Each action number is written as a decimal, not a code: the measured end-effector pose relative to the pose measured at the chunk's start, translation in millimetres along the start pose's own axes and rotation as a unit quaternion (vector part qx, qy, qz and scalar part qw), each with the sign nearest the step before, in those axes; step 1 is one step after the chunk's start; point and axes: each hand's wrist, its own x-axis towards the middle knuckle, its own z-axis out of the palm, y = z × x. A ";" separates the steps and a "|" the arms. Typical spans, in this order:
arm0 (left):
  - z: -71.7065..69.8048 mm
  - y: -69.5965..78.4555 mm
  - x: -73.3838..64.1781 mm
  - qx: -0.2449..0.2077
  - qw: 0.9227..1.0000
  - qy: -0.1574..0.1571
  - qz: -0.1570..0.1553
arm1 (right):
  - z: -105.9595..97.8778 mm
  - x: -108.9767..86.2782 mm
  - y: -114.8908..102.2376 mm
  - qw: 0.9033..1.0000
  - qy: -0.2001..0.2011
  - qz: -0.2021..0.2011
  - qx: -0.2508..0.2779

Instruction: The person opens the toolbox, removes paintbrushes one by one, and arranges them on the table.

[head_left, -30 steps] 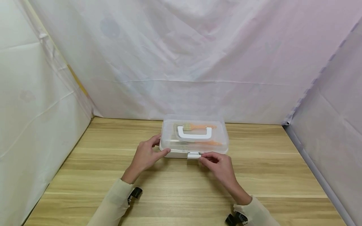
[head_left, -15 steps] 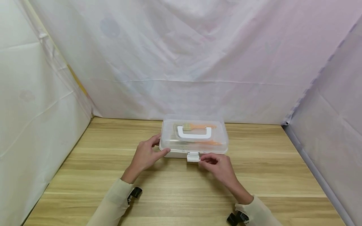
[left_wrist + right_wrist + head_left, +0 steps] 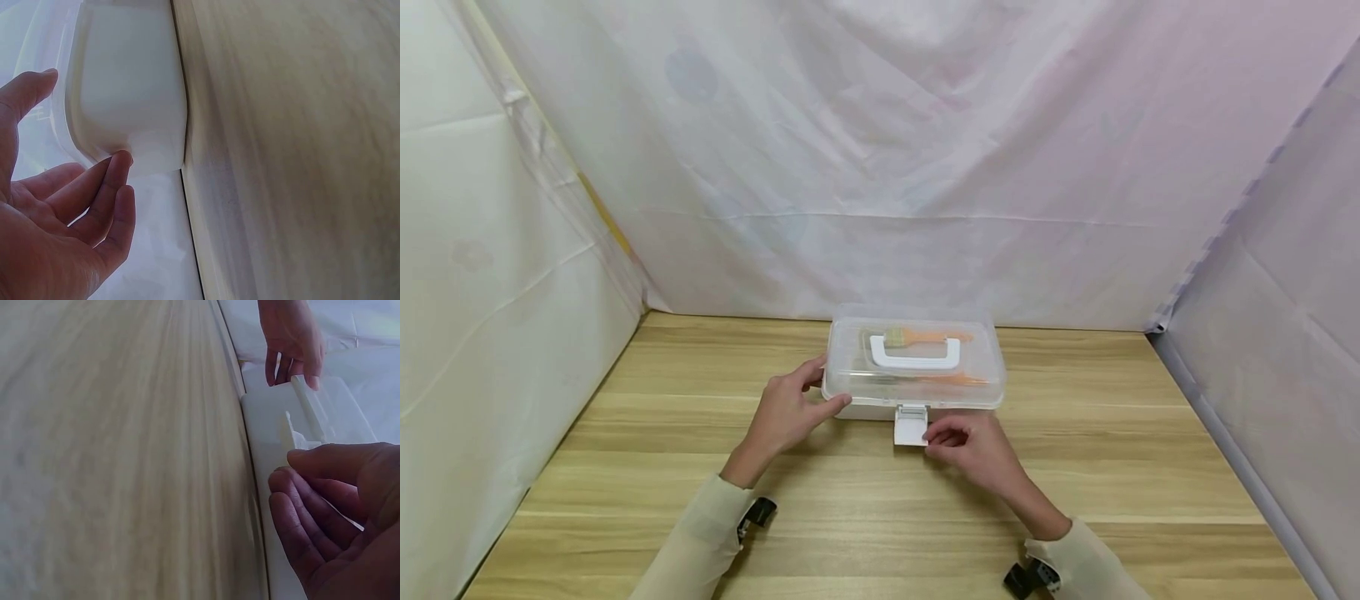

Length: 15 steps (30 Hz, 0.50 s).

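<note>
A plastic storage box (image 3: 868, 412) with a clear lid (image 3: 842, 367) and a white handle (image 3: 917, 363) stands on the table. Through the lid show two orange-handled items, the rear one a brush (image 3: 925, 337) with pale bristles. My left hand (image 3: 790, 410) holds the box's left end, thumb at the front corner of the lid. In the left wrist view, its fingertips (image 3: 122, 159) meet the white end wall. At the front, my right hand (image 3: 977, 450) pinches the right edge of the white latch (image 3: 911, 427), which sticks out from the box.
The wood-grain table (image 3: 850, 517) extends around the box. Pale cloth (image 3: 880, 167) hangs behind it and on both sides, close to the box's back. A black wrist camera (image 3: 762, 511) sits on each sleeve.
The latch has swung outward and down, showing more of its plate. My right hand has moved slightly down and toward me with it; left hand and box have stayed put.
</note>
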 end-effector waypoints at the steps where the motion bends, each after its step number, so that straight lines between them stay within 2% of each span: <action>1: -0.2 0.0 -0.1 0.000 1.000 0.000 0.000 | 0.3 0.6 0.7 1.000 -0.005 0.003 -0.002; 8: -0.3 -0.5 0.2 -0.007 1.000 0.001 0.004 | 1.8 4.4 2.8 0.999 -0.019 0.010 -0.029; 15: 0.0 -1.5 0.5 -0.007 1.000 0.001 0.002 | -7.0 6.3 -1.8 0.997 -0.040 -0.016 -0.059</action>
